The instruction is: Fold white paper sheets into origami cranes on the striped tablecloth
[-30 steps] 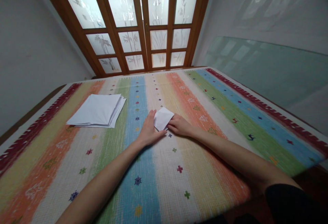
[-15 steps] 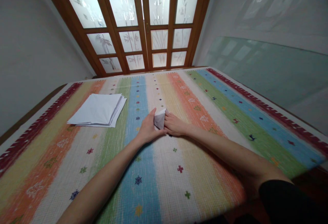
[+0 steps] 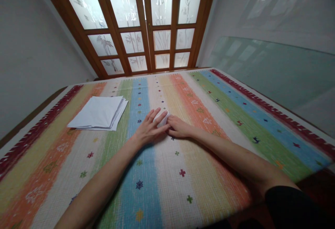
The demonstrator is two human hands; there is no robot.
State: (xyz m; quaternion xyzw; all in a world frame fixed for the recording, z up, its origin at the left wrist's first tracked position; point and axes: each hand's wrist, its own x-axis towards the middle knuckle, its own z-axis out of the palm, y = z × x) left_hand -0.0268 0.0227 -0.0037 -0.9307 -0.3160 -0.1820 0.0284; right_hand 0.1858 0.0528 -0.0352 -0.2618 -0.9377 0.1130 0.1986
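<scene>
A small folded piece of white paper (image 3: 162, 119) is at the middle of the table, partly hidden by my hands. My left hand (image 3: 151, 127) lies palm down over it, its fingers spread across the paper. From the right side, my right hand (image 3: 178, 126) grips the paper's edge, with its fingers curled and the thumb largely hidden. The lower part of the folded paper is out of sight under the left hand.
Left of my hands lies a stack of white paper sheets (image 3: 96, 112), slightly fanned at its right edge. A striped, patterned tablecloth (image 3: 172, 194) covers the table. Behind it stands a wooden door (image 3: 150, 30) with frosted panes; a glass panel (image 3: 274, 68) leans along the right wall.
My left hand has turned from holding the paper's side to lying over its top with fingers spread. The right hand stays almost in place at the paper's right edge.
</scene>
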